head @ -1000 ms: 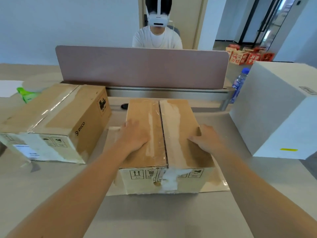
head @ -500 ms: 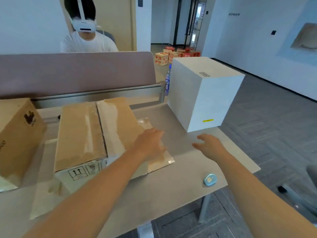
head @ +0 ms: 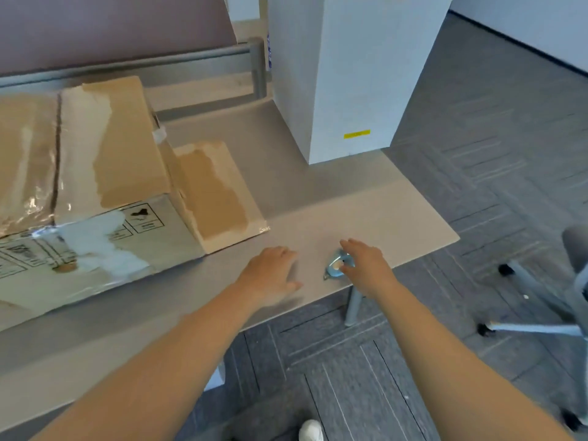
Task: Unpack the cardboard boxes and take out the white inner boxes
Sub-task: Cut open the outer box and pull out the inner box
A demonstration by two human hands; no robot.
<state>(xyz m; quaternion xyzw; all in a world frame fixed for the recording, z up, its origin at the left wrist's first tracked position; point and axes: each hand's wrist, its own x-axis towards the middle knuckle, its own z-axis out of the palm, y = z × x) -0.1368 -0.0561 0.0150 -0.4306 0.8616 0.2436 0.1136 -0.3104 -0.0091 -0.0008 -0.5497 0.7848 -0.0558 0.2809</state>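
Just under the fingers (head: pixel 345 245) of the right hand (head: pixel 366 265) lies a small light-blue object (head: pixel 335 268) with a pale cream spot, on a beige-grey table (head: pixel 366 211). Beyond the fingertips stands a plain white box (head: pixel 346 74) with one short yellow stripe low on its face, and off to the left of the left hand (head: pixel 270 272) is a brown cardboard box (head: pixel 105 148), streaked with glossy clear tape, torn paler patches, a white smear and black printed handling symbols. The floor (head: pixel 477 138) to the right of the fingers is grey carpet with fine darker line patterns, and a dusty mauve panel (head: pixel 111 23) rises at the far edge.
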